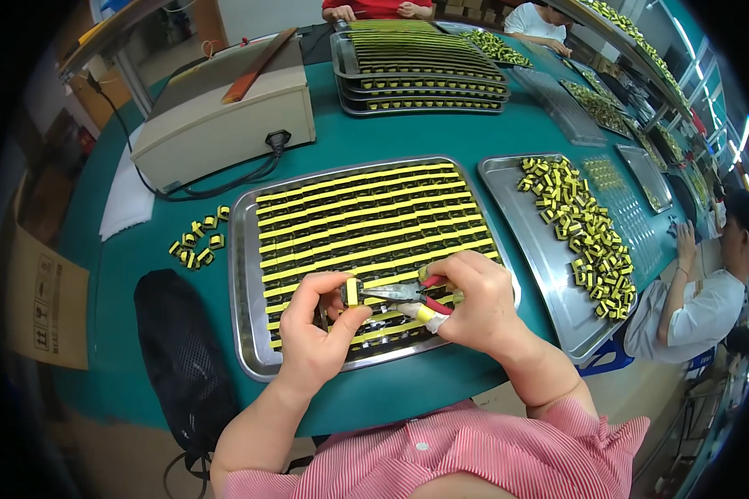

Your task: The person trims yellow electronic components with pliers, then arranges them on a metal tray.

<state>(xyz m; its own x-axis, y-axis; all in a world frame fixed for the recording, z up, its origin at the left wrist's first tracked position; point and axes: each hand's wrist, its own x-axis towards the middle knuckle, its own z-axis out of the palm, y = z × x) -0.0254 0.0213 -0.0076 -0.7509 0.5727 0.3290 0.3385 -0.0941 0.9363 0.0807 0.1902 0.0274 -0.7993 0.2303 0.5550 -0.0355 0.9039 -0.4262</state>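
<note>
Between the thumb and fingers of my left hand (pixel 318 333) is a small black component with a yellow band (pixel 353 292), held upright. My right hand (pixel 479 304) is closed around red-handled pliers (pixel 399 292), whose jaws point left and reach the component's side. Whether the jaws grip part of it is too small to tell. Some white and yellow wrapping shows by the right fingers. Both hands are over the near part of a metal tray (pixel 240 274), which carries rows of similar yellow-banded components (pixel 374 216).
Right of the tray, a second metal tray (pixel 531 258) holds a loose heap of components (pixel 578 233). Several loose pieces (pixel 200 239) lie at left, near a black mesh bag (pixel 183 349). Behind stand a beige box-shaped device (pixel 225 116) with a cable and stacked trays (pixel 424 96). Other people sit around.
</note>
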